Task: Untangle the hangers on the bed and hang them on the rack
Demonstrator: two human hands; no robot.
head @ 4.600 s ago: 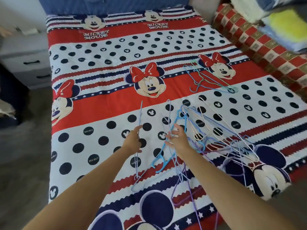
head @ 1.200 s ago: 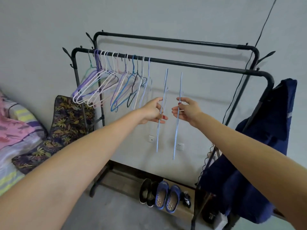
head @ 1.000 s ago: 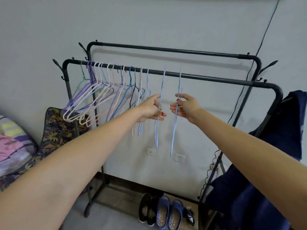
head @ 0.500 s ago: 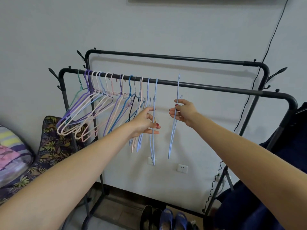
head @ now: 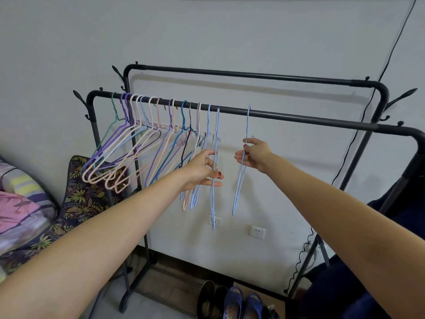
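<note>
A black two-rail clothes rack (head: 299, 117) stands against the wall. Several hangers (head: 138, 146) in purple, pink, blue and green hang bunched at the left end of its front rail. My left hand (head: 203, 169) pinches a light blue hanger (head: 213, 203) whose hook sits over the front rail, just right of the bunch. My right hand (head: 253, 155) grips a second light blue hanger (head: 238, 194) by its neck. That hanger's hook reaches the top of the front rail, a little further right; whether it rests on the rail is unclear. The bed is out of view.
A dark blue garment (head: 402, 226) hangs at the rack's right end. Shoes (head: 230, 300) sit on the floor under the rack. Wall sockets (head: 257, 232) and a coiled cable (head: 303, 256) are behind it. A floral cushion (head: 78, 199) and pillows (head: 18, 203) lie at the left.
I turned from the bed to the rack with one hanger in each hand. Over the last second my left hand hooked its hanger onto the front rail; my right raised its hanger to the rail.
</note>
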